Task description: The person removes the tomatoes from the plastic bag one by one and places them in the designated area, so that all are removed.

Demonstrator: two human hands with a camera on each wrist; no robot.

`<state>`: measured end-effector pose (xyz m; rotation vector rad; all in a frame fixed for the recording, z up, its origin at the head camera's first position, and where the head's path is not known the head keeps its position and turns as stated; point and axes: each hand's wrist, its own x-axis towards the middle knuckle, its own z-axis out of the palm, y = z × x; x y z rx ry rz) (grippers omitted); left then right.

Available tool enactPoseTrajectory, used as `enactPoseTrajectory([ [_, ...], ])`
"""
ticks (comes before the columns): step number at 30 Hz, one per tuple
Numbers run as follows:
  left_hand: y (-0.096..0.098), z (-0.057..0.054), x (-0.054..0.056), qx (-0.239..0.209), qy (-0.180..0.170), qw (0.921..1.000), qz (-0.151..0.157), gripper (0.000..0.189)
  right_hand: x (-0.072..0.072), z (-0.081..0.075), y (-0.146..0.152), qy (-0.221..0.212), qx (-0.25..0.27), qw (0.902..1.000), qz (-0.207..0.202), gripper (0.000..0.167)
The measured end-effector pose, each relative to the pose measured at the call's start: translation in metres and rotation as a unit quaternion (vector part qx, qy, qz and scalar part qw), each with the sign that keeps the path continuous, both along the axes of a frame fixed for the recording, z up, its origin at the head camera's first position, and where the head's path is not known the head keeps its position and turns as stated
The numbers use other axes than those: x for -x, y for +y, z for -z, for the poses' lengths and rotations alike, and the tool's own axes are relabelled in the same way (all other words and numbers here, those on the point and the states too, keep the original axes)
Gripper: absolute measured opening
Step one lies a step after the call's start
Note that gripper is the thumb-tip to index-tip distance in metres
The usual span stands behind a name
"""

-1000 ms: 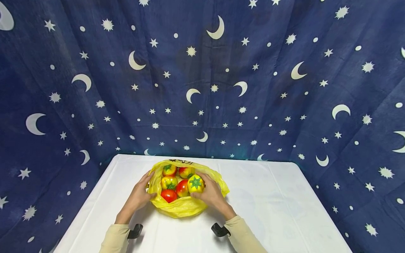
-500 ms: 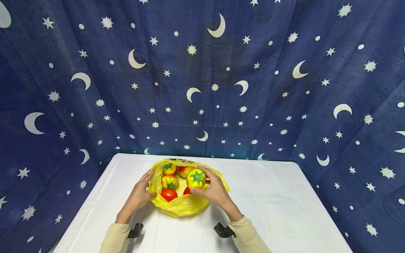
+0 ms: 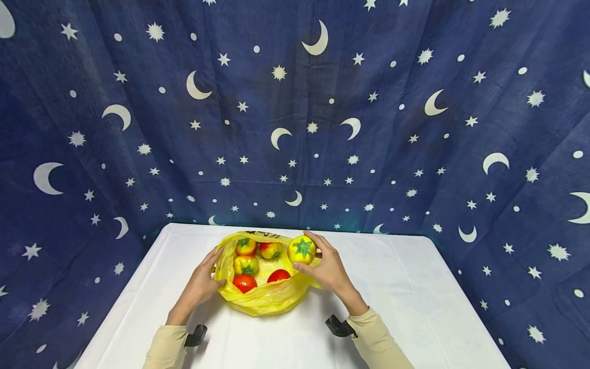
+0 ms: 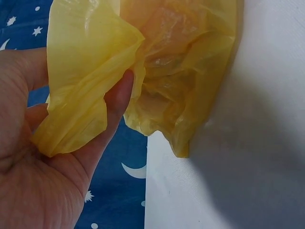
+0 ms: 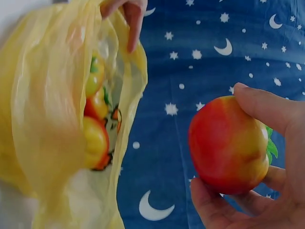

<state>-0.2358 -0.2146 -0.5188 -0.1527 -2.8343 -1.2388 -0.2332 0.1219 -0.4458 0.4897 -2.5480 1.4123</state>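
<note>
A yellow plastic bag (image 3: pixel 265 305) stands with its mouth spread upward, several red-and-yellow toy tomatoes (image 3: pixel 246 265) lying inside. My left hand (image 3: pixel 204 277) grips the bag's left rim; in the left wrist view, thin yellow film (image 4: pixel 88 90) passes between the thumb and the fingers. Above the bag's right rim, my right hand (image 3: pixel 326 264) holds a toy tomato (image 3: pixel 302 249), its green star-shaped leaves toward the head camera. The right wrist view shows this tomato's smooth red-and-yellow side (image 5: pixel 224 145) between thumb and fingers, apart from the bag.
A white cloth covers the table (image 3: pixel 405 302) under the bag. Behind it hangs a dark blue curtain (image 3: pixel 258 154) printed with moons and stars. Black wrist devices (image 3: pixel 338 326) are worn at both sleeves.
My right hand has raised the toy tomato out of the bag, up and to the right. A red one inside has shifted. My left hand stays on the rim.
</note>
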Motion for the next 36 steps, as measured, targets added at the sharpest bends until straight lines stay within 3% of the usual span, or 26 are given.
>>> enactPoseTrajectory([
  [14,-0.002,0.002,0.001,0.004,0.008,0.9999,0.006,0.090,0.012,0.000,0.045,0.009,-0.019,0.9971,0.073,0.079],
  [20,-0.002,0.003,0.003,0.007,0.023,0.9997,0.007,0.090,0.018,0.010,0.056,0.025,-0.031,0.9950,0.092,0.080],
  [25,-0.002,0.002,0.003,0.001,0.009,0.9999,0.009,0.090,0.024,0.018,0.067,0.029,-0.031,0.9930,0.110,0.079],
  [36,-0.003,0.001,0.004,0.001,0.002,1.0000,0.005,0.091,0.039,0.030,0.093,0.004,-0.011,0.9889,0.148,0.080],
])
